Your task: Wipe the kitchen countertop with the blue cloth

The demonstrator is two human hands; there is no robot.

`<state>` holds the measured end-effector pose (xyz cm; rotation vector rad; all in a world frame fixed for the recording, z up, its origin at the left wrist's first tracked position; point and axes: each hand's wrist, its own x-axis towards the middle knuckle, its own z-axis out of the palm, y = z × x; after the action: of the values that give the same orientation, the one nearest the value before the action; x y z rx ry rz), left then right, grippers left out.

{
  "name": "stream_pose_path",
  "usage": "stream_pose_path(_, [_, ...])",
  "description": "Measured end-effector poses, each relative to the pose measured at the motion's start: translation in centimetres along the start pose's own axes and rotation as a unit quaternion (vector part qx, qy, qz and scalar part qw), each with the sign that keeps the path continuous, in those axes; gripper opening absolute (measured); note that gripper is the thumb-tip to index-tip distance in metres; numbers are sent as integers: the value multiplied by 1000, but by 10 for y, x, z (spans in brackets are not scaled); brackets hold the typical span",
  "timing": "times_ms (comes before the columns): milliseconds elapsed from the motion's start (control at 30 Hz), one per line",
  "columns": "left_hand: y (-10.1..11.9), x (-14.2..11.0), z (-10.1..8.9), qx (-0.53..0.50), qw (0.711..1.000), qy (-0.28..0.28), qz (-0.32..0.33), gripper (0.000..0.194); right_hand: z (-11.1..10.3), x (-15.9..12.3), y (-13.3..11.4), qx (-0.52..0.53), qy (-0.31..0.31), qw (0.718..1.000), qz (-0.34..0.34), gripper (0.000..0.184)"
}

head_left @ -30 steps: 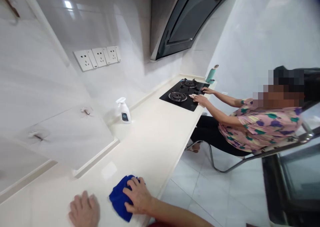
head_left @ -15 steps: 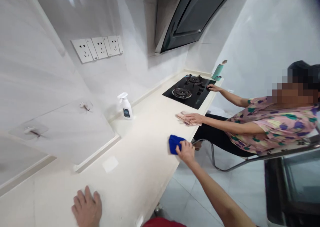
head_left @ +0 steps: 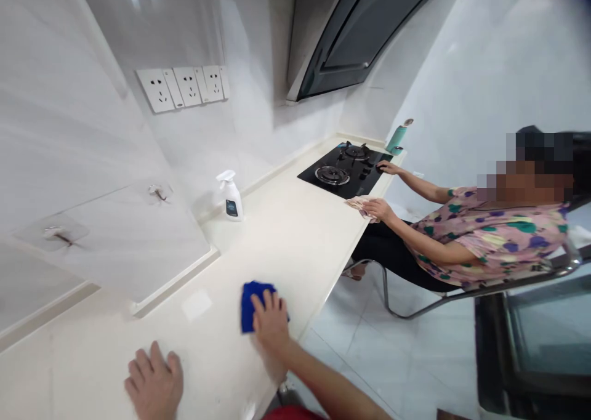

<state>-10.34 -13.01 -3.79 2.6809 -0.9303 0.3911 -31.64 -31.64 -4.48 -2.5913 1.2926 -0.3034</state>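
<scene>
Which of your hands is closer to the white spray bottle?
Right. The right hand, on the blue cloth, is nearer the white plastic spray bottle; the left hand lies farther away.

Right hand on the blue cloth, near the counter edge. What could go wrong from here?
The blue cloth under the right hand lies close to the counter's front edge, so it could slip off onto the tiled floor. The spray bottle stands upright on the same counter, so a wide arm movement might knock it over.
</scene>
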Motion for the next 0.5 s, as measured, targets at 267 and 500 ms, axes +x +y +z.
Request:
stream_pose_path(267, [-15, -4, 18, -26, 999, 13, -27, 73, 29, -58, 21, 67, 23, 949, -307, 48])
stream_pose_path(500, [-42, -18, 40, -47, 999, 15, -2, 75, 0, 31, 159, -123, 85, 988, -32, 49])
